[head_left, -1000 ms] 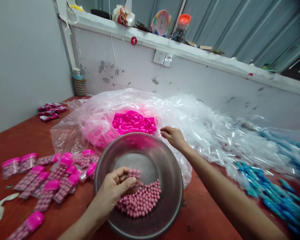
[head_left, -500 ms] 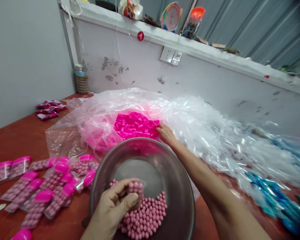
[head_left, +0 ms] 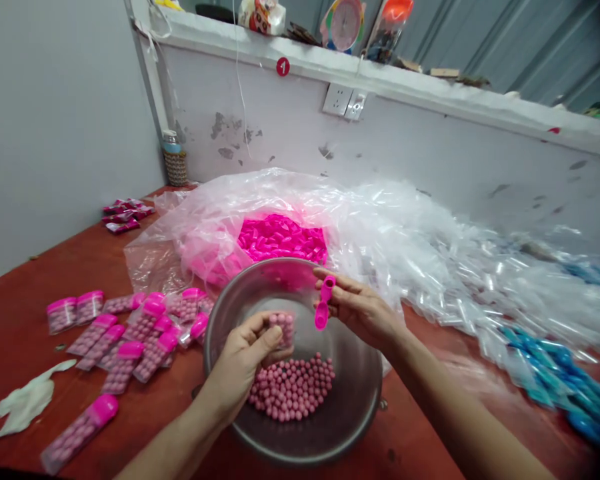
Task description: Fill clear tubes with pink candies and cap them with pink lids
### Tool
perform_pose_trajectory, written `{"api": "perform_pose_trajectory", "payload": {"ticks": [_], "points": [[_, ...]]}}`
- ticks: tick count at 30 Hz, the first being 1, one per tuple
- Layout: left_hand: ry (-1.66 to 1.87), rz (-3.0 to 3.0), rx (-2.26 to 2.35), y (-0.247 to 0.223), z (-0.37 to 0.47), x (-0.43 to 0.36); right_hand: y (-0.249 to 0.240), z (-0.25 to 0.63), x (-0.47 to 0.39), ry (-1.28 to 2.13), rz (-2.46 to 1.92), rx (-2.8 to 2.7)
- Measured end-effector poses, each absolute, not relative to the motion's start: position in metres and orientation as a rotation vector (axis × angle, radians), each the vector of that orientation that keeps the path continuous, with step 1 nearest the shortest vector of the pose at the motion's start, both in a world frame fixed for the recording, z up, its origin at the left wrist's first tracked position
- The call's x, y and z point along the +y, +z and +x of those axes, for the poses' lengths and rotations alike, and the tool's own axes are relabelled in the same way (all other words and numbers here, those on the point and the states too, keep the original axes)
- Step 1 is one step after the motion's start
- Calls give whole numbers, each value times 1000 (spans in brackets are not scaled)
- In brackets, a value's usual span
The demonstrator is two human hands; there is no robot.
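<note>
Over a metal bowl (head_left: 300, 450), my left hand (head_left: 247, 353) grips a clear plastic container (head_left: 283, 327) filled with pink balls. My right hand (head_left: 363, 307) pinches a bright pink flip-top cap (head_left: 325, 303), its lid hinged open, to the right of the container and apart from it. Loose pink balls (head_left: 293, 390) lie in the bottom of the bowl. Behind the bowl, a clear plastic bag (head_left: 210, 193) lies open on a heap of pink caps (head_left: 280, 239). Several filled, capped containers (head_left: 123, 367) lie left of the bowl.
On the right of the red table (head_left: 150, 427) spread many clear empty containers (head_left: 485, 293) and blue pieces (head_left: 555, 380). A crumpled white tissue (head_left: 27, 403) is at left, pink packets (head_left: 125, 215) farther back. A shelf (head_left: 420, 87) runs along the wall.
My right hand has come back from the bag of caps to above the bowl, now with a pink cap in its fingers. My left hand still holds the filled container. The view has shifted.
</note>
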State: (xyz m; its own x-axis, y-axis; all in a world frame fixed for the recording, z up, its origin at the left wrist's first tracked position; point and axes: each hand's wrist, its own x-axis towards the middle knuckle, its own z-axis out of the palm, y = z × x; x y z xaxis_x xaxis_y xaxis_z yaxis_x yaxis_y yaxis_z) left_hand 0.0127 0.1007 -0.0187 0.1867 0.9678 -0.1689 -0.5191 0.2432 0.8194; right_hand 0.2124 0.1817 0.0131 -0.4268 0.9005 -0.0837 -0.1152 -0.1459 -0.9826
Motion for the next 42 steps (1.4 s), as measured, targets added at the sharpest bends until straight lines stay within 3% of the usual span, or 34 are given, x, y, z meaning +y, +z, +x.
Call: {"api": "perform_pose_trajectory", "payload": {"ticks": [3,12,20,26,33,42], "points": [[1206,685,747,-17,22,99,0,198,160,1716,-944,-1359],[1217,694,753,-21,28,94,-8,197,135,1299,-1066,-1667],[1240,650,751,-23,30,95,-15,185,121,520,-1072,-2045],[1183,783,784,-19,24,91,-3,200,124,822,-1127,-2061],[1143,1380,1009,-18,15,84,24,197,123,561,-871,-2243],[1258,1701,1176,-30,11,79,6,194,113,477,-700,-2347]]}}
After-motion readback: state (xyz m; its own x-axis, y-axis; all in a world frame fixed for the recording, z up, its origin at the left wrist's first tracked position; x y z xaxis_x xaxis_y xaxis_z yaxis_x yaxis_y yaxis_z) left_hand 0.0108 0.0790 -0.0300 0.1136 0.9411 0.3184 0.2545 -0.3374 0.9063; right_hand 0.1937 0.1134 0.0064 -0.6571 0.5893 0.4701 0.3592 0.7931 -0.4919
